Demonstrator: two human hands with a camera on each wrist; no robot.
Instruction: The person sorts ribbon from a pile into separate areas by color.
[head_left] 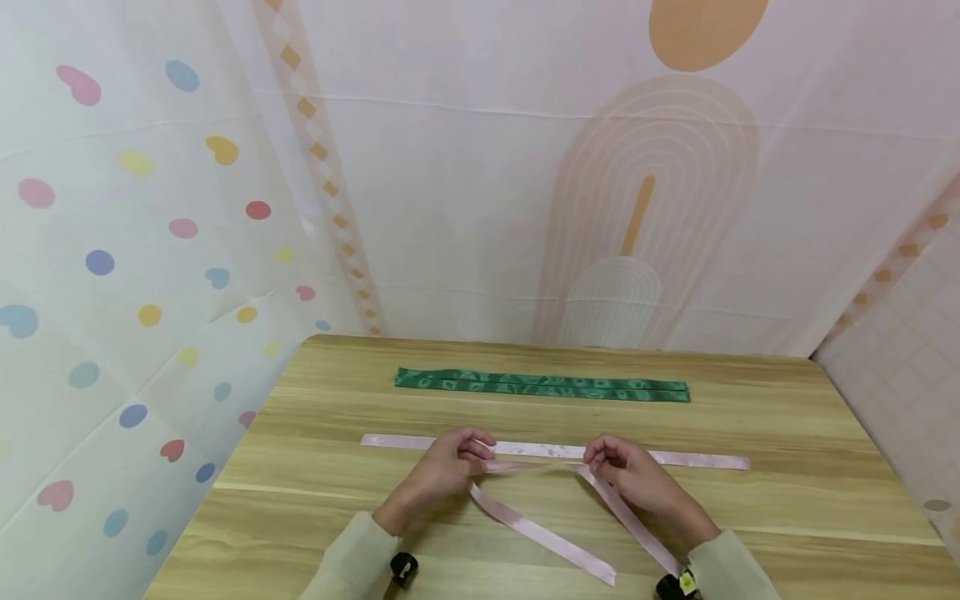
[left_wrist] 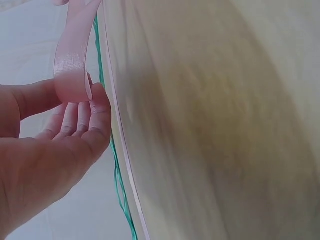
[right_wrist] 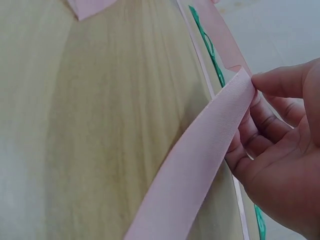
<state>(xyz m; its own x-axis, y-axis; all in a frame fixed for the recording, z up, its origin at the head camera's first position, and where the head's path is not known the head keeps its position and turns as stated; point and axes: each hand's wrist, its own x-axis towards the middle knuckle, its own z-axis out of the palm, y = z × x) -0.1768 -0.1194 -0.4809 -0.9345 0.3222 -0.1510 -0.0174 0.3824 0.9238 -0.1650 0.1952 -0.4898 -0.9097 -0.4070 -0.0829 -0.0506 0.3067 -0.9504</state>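
Observation:
Both hands hold one pink ribbon [head_left: 542, 537] above the table. Its middle stretch runs between the hands, and two tails slope down toward the near edge. My left hand [head_left: 448, 465] pinches the ribbon between thumb and fingertips; in the left wrist view the pink ribbon [left_wrist: 72, 65] bends in a loop over the fingers. To the right, my right hand [head_left: 636, 473] pinches it where it folds, and in the right wrist view the ribbon's tail [right_wrist: 197, 157] hangs down from the thumb. A second pink ribbon [head_left: 705, 460] lies straight across the table just behind the hands, partly hidden by them.
Farther back, green patterned ribbon strips [head_left: 540, 386] lie side by side across the wooden table [head_left: 300, 533]. Behind the table hangs a printed cloth [head_left: 465, 208]. A black wrist device [head_left: 403, 568] shows below the left sleeve.

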